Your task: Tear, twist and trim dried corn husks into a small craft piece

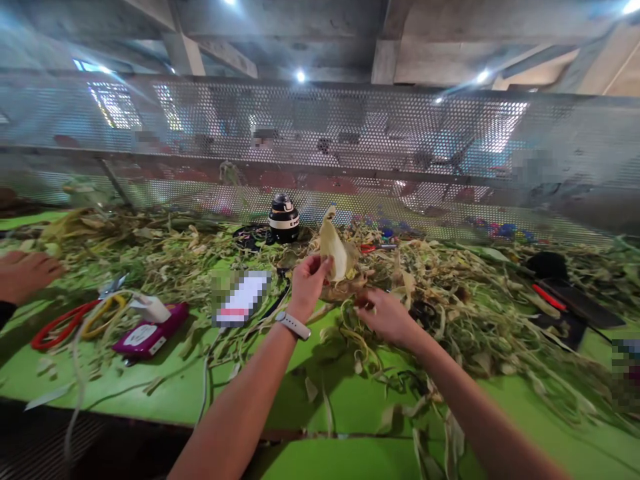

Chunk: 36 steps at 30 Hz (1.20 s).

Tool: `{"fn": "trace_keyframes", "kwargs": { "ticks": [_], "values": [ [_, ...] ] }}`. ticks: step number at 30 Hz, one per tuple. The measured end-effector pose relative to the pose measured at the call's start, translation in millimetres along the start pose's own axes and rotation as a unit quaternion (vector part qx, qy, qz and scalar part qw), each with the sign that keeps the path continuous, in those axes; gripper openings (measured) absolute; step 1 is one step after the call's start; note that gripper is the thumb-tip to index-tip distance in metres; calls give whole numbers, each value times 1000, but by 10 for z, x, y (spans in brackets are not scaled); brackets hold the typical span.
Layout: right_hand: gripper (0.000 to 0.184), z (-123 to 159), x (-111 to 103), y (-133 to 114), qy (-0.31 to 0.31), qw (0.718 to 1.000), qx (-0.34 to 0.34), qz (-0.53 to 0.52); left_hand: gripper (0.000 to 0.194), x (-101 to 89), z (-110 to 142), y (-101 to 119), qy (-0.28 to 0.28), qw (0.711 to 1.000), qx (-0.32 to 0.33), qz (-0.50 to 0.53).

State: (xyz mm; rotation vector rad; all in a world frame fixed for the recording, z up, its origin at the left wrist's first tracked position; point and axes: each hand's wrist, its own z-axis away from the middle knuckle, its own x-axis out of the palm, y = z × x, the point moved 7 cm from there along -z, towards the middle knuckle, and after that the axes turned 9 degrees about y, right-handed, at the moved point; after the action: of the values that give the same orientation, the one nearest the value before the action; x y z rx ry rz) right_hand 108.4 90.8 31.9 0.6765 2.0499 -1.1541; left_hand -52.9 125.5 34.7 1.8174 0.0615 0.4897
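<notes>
My left hand (309, 283), with a pale watch band on the wrist, pinches a pale dried corn husk (334, 250) between thumb and fingers. The husk stands upright above the heap, its narrow tip upward. Just right of it, my right hand (383, 313) is low over shredded husk strips (357, 333), its fingers curled together. What lies between those fingertips, if anything, I cannot make out. More dried husk pieces (465, 293) spread behind and beside both hands.
A phone (245, 298) and a purple power strip (150, 333) with a white plug lie left, by red-handled scissors (63, 327). A black jar-like container (284, 219) stands behind. Another person's hand (30, 273) is far left. A perforated metal screen (350, 133) bounds the green table (300, 420).
</notes>
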Motion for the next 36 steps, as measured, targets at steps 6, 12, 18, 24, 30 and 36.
{"fn": "trace_keyframes", "kwargs": {
  "ticks": [6, 12, 18, 24, 30, 36],
  "values": [
    [14, 211, 357, -171, -138, 976, -58, 155, 29, -9, -15, -63, 19, 999, -20, 36],
    [16, 90, 220, -3, -106, 993, 7, 57, 29, -24, -38, -85, 20, 999, -15, 32],
    [20, -78, -25, 292, -68, 969, 124, -201, 28, -86, -47, -76, 52, 998, -32, 30],
    [25, 6, 154, 204, -130, 945, 131, -269, 25, -117, -36, -32, 81, 996, -16, 46],
    [29, -24, 26, 121, -41, 962, 117, -241, 27, 64, 109, -111, 18, 999, -27, -2],
    [33, -35, -134, 162, 133, 942, 136, -276, 24, 287, 372, -133, -34, 998, -6, -58]
  ]
}}
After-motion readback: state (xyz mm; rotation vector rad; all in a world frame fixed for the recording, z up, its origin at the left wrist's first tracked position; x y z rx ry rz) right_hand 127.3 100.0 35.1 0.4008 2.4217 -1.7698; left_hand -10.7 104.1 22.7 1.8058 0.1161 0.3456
